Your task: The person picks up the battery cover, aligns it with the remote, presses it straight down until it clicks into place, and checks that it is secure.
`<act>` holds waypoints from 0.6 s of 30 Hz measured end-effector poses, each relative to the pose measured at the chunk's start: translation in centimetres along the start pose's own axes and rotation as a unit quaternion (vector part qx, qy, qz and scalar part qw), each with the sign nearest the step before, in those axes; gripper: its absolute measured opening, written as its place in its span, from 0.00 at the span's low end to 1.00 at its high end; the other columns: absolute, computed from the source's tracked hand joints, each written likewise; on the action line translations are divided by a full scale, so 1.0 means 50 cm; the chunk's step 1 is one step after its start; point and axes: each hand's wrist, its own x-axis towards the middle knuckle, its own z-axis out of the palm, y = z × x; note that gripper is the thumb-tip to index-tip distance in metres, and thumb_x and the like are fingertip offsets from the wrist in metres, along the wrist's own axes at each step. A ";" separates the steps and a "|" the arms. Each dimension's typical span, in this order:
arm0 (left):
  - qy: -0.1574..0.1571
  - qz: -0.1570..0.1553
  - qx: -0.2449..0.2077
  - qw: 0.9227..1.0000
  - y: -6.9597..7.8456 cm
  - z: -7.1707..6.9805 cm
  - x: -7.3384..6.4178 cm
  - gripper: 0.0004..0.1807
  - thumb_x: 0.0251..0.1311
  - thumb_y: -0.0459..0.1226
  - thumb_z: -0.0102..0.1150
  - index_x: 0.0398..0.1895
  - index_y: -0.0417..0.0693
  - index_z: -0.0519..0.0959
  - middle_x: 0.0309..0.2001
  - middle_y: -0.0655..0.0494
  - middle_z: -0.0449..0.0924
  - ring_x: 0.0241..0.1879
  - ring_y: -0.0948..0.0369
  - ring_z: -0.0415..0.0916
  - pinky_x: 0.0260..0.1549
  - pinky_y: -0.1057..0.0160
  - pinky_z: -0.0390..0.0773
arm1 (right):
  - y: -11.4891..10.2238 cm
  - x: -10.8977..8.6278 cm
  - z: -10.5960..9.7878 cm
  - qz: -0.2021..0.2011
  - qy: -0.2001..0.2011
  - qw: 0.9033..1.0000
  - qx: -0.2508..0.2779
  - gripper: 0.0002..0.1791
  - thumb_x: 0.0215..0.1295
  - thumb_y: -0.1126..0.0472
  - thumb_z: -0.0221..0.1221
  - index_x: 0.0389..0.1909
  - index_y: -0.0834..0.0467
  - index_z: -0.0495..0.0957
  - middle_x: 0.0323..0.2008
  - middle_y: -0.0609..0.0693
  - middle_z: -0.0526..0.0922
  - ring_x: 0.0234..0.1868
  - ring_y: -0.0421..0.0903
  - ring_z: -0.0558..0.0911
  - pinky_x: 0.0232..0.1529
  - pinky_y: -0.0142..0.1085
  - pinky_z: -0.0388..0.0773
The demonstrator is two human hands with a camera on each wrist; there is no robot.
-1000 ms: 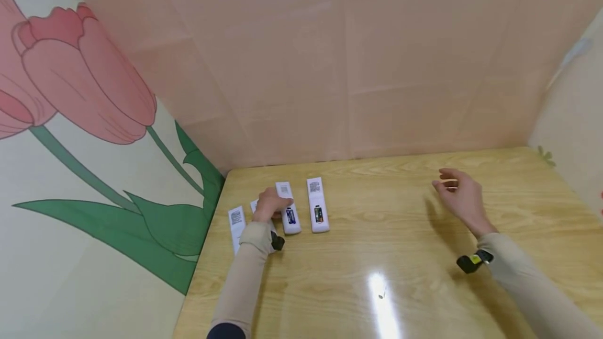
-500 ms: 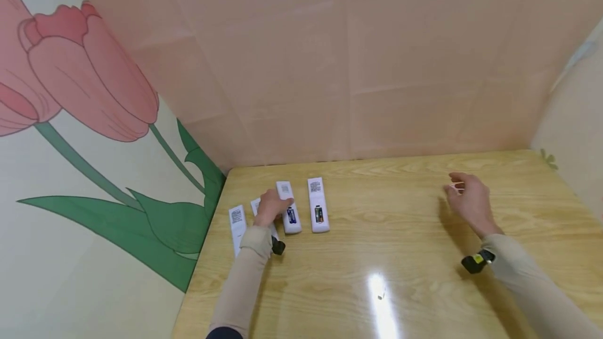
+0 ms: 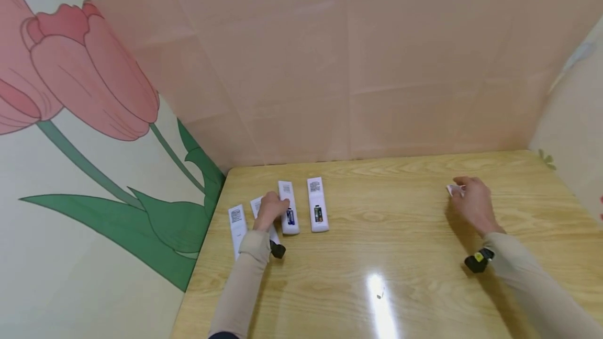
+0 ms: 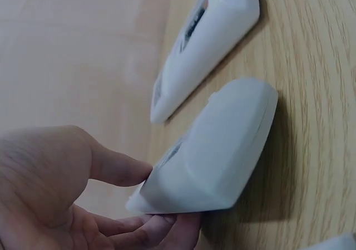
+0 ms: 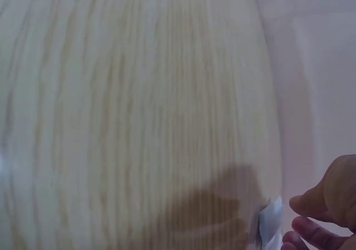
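Note:
My left hand (image 3: 270,208) grips a white remote control (image 3: 290,228) by its side edge, the thumb on the upper face and the fingers underneath. In the left wrist view this remote (image 4: 222,144) is tilted, one side off the table. Blue batteries show in its uncovered bay. My right hand (image 3: 473,204) is over the far right of the table, its fingers loosely bent. A small white crumpled-looking piece (image 5: 271,225) lies just beyond its fingertips on the wood, apart from them in the right wrist view; its kind is unclear.
Another remote (image 3: 318,198), with green and black batteries showing, lies to the right. Two more white remotes lie to the left, the nearer-edge one (image 3: 237,218) partly behind my sleeve. A pink cloth wall (image 3: 348,93) stands behind the wooden table (image 3: 377,239); a tulip-printed wall is left.
My right hand has moved slightly right and nearer, and more of the white piece shows beside its fingers. The left hand keeps its hold, and its remote has shifted slightly.

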 end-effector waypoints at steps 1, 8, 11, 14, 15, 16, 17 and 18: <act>0.000 0.001 -0.003 1.000 -0.001 0.001 -0.001 0.16 0.65 0.45 0.61 0.25 0.47 0.72 0.27 0.48 0.80 0.24 0.53 0.78 0.19 0.57 0.76 | 0.002 0.000 0.001 -0.002 0.000 1.000 -0.003 0.18 0.64 0.75 0.57 0.53 0.79 0.79 0.44 0.80 0.78 0.43 0.74 0.80 0.38 0.55 0.75; 0.015 0.012 -0.024 1.000 0.055 -0.025 -0.093 0.15 0.68 0.44 0.58 0.39 0.38 0.78 0.35 0.43 0.82 0.32 0.52 0.80 0.28 0.57 0.79 | 0.015 0.007 0.001 -0.009 -0.009 1.000 -0.020 0.18 0.62 0.74 0.60 0.52 0.81 0.78 0.41 0.80 0.79 0.42 0.73 0.79 0.37 0.56 0.75; 0.030 0.014 -0.038 0.999 0.085 -0.039 -0.135 0.19 0.69 0.43 0.58 0.48 0.34 0.80 0.40 0.40 0.84 0.37 0.51 0.82 0.34 0.58 0.82 | 0.022 0.011 -0.003 0.000 -0.025 0.999 -0.023 0.19 0.63 0.73 0.62 0.52 0.82 0.78 0.41 0.80 0.80 0.41 0.72 0.80 0.33 0.48 0.75; 0.043 0.031 -0.040 0.998 0.099 -0.044 -0.154 0.22 0.70 0.43 0.59 0.53 0.31 0.79 0.45 0.38 0.85 0.41 0.51 0.82 0.40 0.57 0.84 | 0.029 0.012 -0.008 0.011 -0.043 0.999 -0.019 0.20 0.64 0.73 0.64 0.53 0.82 0.77 0.42 0.80 0.79 0.40 0.72 0.81 0.31 0.37 0.73; 0.047 0.048 -0.040 0.997 0.092 -0.043 -0.148 0.23 0.70 0.45 0.59 0.54 0.31 0.79 0.45 0.39 0.85 0.41 0.52 0.82 0.40 0.58 0.83 | 0.031 0.013 -0.010 0.015 -0.049 0.999 -0.017 0.20 0.65 0.73 0.64 0.54 0.82 0.76 0.42 0.80 0.79 0.41 0.72 0.81 0.31 0.34 0.72; 0.050 0.051 -0.040 0.997 0.093 -0.043 -0.149 0.24 0.71 0.45 0.58 0.55 0.31 0.78 0.46 0.39 0.85 0.42 0.52 0.82 0.41 0.58 0.83 | 0.033 0.013 -0.012 0.018 -0.055 0.998 -0.013 0.20 0.65 0.73 0.64 0.54 0.82 0.76 0.42 0.80 0.79 0.41 0.73 0.82 0.30 0.31 0.71; 0.052 0.054 -0.043 0.996 0.094 -0.042 -0.148 0.24 0.71 0.45 0.58 0.56 0.31 0.78 0.47 0.38 0.85 0.43 0.51 0.82 0.42 0.58 0.84 | 0.034 0.014 -0.013 0.020 -0.059 0.998 -0.009 0.21 0.65 0.73 0.64 0.55 0.82 0.76 0.43 0.80 0.79 0.41 0.73 0.82 0.30 0.29 0.71; 0.052 0.055 -0.048 0.996 0.093 -0.041 -0.146 0.25 0.72 0.45 0.58 0.57 0.31 0.77 0.48 0.38 0.85 0.43 0.51 0.83 0.43 0.57 0.84 | 0.035 0.015 -0.014 0.021 -0.062 0.998 -0.007 0.21 0.65 0.73 0.64 0.55 0.82 0.76 0.43 0.80 0.79 0.41 0.73 0.83 0.29 0.27 0.70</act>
